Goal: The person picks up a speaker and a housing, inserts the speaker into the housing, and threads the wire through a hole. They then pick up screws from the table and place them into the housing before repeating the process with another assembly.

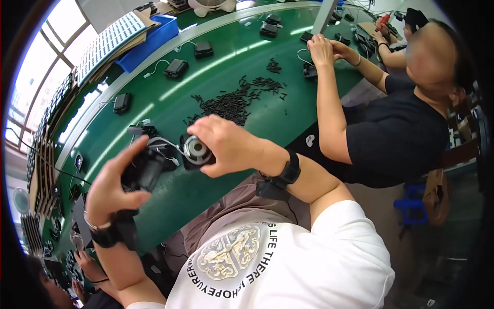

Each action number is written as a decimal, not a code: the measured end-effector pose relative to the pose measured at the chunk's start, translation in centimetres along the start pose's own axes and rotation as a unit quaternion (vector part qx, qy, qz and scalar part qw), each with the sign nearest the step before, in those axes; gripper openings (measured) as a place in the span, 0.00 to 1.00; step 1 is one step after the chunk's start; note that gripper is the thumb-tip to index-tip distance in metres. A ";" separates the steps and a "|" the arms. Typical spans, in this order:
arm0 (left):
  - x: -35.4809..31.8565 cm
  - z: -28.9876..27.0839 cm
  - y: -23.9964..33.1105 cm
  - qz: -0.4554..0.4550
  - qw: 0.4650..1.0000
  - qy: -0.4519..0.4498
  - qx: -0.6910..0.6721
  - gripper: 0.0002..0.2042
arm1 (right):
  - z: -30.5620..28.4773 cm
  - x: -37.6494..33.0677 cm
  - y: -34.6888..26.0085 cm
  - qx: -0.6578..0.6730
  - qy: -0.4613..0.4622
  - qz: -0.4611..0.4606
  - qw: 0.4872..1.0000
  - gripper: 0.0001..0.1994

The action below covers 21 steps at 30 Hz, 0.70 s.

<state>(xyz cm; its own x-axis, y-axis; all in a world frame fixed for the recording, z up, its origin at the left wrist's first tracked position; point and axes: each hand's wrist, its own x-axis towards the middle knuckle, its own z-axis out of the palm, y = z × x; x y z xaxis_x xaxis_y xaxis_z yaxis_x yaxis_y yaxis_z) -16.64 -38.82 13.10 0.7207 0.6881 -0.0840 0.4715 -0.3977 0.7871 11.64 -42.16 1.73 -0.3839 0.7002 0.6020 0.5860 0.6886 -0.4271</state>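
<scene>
My right hand grips a small speaker with a round silver back and a black frame, held above the green table. Thin pale wires with a white connector run from beside the speaker toward a black plastic housing. Next to that housing is my left hand, its thumb and fingers spread wide around the near side; motion blurs it a little. Whether the left fingers touch the housing is hard to make out. Another black part with a white plug lies just beyond.
A heap of small black pieces is spread over the green table. Several wired black boxes line the far side, near a blue bin. At right, a co-worker handles parts; other people sit at far right and lower left.
</scene>
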 end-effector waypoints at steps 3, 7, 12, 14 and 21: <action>-0.9 5.5 -0.5 -0.021 0.997 -0.015 -0.067 0.48 | 0.6 -4.4 -0.8 0.014 -0.029 0.005 0.999 0.36; -0.8 9.9 -3.4 -0.053 0.984 0.038 -0.168 0.50 | 1.5 -6.2 0.3 -0.002 -0.097 0.005 0.995 0.37; -1.6 11.3 -3.6 -0.065 0.952 0.059 -0.293 0.46 | 2.1 -6.6 1.0 -0.006 -0.081 -0.015 0.997 0.38; -2.0 11.9 -4.5 -0.078 0.936 0.057 -0.338 0.43 | 2.1 -6.8 1.0 0.020 -0.087 0.002 0.996 0.38; -1.6 13.9 -5.5 -0.125 0.891 0.057 -0.433 0.29 | 2.7 -5.6 -2.3 0.125 0.048 -0.075 0.988 0.35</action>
<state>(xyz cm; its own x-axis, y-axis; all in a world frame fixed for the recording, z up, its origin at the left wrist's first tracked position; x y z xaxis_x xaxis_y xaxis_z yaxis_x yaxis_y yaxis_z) -13.37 -46.18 0.41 0.5688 0.7661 -0.2992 0.0057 0.3601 0.9329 10.49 -47.18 -2.54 -0.3761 0.5737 0.7276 0.3293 0.8168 -0.4738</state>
